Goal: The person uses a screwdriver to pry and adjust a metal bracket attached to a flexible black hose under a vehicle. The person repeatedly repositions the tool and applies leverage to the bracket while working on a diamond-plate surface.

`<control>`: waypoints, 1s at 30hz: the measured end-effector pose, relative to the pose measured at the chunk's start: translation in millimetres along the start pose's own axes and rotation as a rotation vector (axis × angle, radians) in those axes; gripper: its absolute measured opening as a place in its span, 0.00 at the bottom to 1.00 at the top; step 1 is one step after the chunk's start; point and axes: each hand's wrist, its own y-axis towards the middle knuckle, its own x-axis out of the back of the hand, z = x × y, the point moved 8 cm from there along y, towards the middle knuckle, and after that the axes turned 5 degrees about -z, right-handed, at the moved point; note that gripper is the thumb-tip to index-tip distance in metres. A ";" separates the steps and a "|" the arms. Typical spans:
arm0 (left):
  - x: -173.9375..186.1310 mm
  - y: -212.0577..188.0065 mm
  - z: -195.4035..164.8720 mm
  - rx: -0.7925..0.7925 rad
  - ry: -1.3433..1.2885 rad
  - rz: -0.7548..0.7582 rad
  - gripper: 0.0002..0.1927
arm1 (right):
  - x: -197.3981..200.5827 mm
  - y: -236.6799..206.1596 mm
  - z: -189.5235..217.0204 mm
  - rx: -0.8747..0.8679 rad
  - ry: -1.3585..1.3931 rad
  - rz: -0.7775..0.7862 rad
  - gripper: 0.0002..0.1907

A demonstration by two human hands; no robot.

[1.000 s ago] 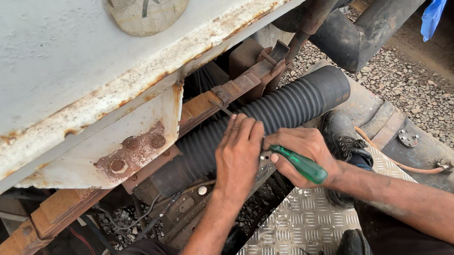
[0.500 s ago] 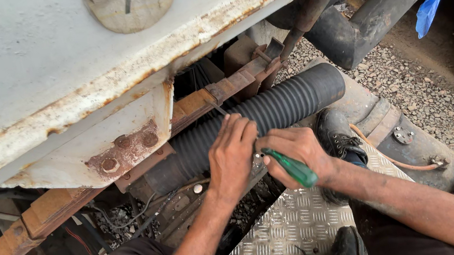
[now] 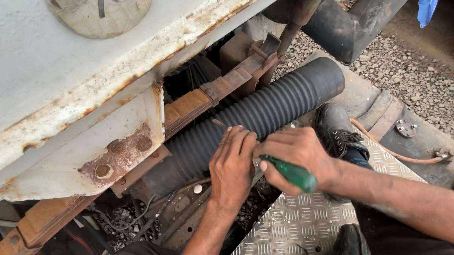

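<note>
The left hand (image 3: 233, 166) lies palm-down on the black corrugated hose (image 3: 255, 119), fingers together and nearly straight, pressed flat against the ribs rather than gripping; the forearm runs down toward the lower edge of the view. Just beside it, the right hand (image 3: 298, 154) is curled in a closed fist around the green handle of a screwdriver (image 3: 290, 173), the handle's butt pointing toward the wrist and the tip hidden between the two hands at the hose's lower side. The hose lies diagonally under the rusted white vehicle body panel (image 3: 62, 101), above a steel tread plate (image 3: 291, 223). Compared with a second ago, both hands sit a little lower along the hose, closer together, with the grip unchanged.
</note>
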 end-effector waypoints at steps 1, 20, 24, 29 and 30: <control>2.0 1.1 -0.9 -0.004 0.004 -0.021 0.14 | 2.3 -0.3 5.7 0.040 -0.021 -0.009 0.08; 45.4 4.9 -7.0 -0.031 0.120 -0.098 0.17 | -3.8 4.7 29.4 0.030 -0.013 0.084 0.20; 43.5 0.6 -6.2 -0.019 0.134 -0.083 0.19 | -8.4 0.7 27.9 0.036 0.017 0.102 0.19; 38.8 2.3 -2.4 -0.030 0.158 -0.116 0.14 | -7.1 1.6 22.9 0.035 0.036 0.089 0.18; 37.2 2.3 -1.9 -0.026 0.167 -0.108 0.15 | -5.9 2.1 21.7 0.025 0.042 0.080 0.18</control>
